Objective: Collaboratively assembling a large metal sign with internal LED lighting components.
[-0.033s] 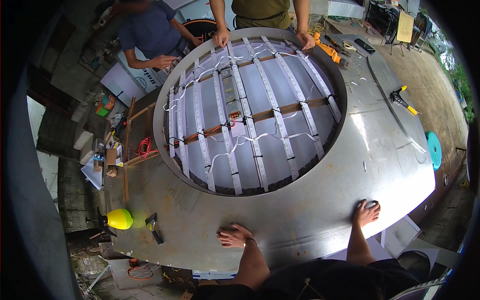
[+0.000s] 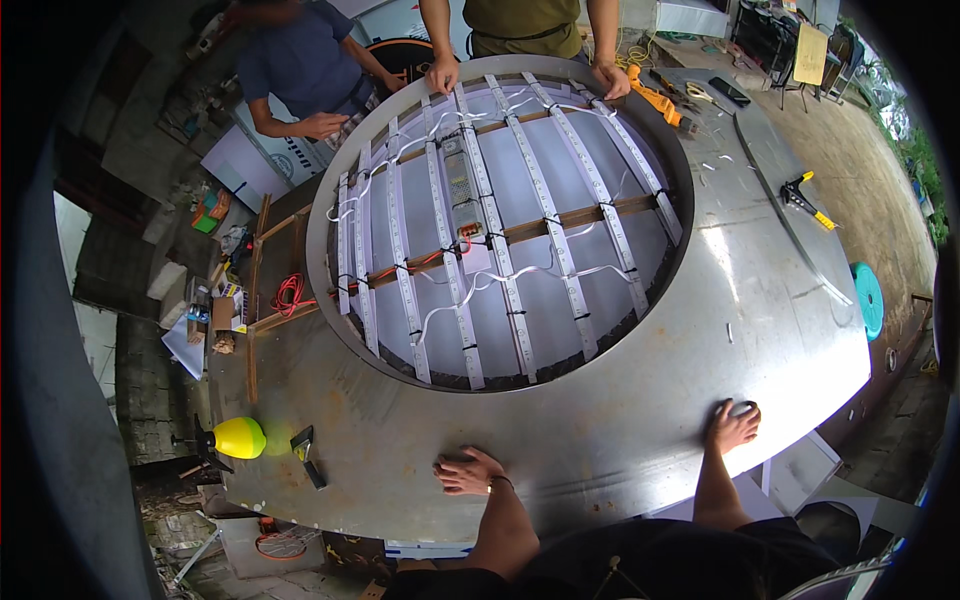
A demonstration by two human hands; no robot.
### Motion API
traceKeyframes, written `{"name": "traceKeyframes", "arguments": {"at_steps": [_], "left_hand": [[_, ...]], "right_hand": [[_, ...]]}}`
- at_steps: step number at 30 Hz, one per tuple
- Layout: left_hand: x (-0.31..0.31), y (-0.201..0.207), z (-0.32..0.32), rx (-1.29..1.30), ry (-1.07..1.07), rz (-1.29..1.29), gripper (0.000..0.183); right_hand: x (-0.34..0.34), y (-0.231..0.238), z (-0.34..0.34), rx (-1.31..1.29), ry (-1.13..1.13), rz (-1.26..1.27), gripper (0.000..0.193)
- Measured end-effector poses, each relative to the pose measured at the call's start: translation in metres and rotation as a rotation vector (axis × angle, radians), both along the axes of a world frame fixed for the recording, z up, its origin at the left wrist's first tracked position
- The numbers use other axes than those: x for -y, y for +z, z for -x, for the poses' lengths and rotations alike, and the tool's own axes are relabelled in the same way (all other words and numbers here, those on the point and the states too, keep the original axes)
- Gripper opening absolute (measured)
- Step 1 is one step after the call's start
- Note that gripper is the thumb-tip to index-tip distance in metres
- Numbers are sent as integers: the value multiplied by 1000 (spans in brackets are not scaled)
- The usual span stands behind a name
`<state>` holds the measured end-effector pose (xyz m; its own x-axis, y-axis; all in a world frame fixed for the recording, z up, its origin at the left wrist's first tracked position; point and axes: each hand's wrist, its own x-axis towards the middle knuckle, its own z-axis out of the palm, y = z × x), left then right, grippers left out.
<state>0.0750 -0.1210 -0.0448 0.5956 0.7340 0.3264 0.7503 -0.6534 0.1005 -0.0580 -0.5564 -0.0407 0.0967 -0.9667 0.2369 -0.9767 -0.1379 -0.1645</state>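
Note:
My left hand rests on the bare metal tabletop, fingers apart and a little bent, holding nothing. Farther right, my right hand leans on the same sheet near its front edge, its fingers spread around a small grey patch whose nature I cannot make out. Beyond both hands lies a large round metal-rimmed sign frame, touched by neither. Inside it, LED strips run across wooden slats, joined by white wires, with a perforated metal power supply among them.
One person's hands rest on the far rim; another person stands at far left. A yellow spray bottle and a scraper lie left. A clamp, an orange power tool and a phone lie right.

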Motion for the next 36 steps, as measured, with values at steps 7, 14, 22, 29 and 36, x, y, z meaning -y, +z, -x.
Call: {"name": "traceKeyframes", "arguments": {"at_steps": [7,14,22,29,36], "left_hand": [[0,1,-2,-8,-2,24,54],[3,10,-4,-17,-11,49,55],[0,3,-2,-8,-14,73,56],[4,10,-1,27,-9,91,57],[6,11,1,72,42,116,59]], "right_hand": [[0,2,-4,9,12,5,65],[0,-4,-2,0,34,132,59],[-2,-1,-3,18,30,131,57],[-3,5,-3,28,25,92,57],[2,-3,3,9,28,42,68]]}}
